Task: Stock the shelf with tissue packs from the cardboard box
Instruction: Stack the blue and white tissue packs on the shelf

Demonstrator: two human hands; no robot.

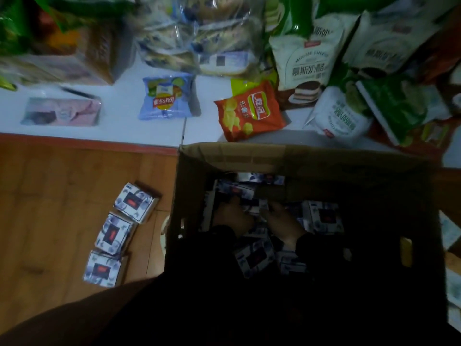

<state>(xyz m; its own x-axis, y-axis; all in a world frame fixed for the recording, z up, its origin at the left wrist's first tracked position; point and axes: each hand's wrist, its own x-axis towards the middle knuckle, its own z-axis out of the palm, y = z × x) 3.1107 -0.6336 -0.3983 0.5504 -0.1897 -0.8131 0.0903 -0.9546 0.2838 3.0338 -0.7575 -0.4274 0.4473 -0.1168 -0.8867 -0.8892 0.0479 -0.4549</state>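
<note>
Both hands down inside the cardboard box (249, 156), among the tissue packs (321, 216).

Deep in the box: left hand (233, 216) and right hand (284, 222), side by side, dark sleeves at the wrists, fingers reaching onto white-and-blue packs with red labels; too dim and blurred to tell whether either hand grips a pack or merely rests on one. Packed loosely in the box: many more of the same packs, some flat, some tilted. Outside, on the wooden floor (50, 196) just left of the box: 3 packs in a row (112, 233). Beyond, on the white surface (119, 131): a blue chip bag (166, 99), an orange chip bag (249, 111), a pink pack (62, 112), white and green snack bags.
</note>
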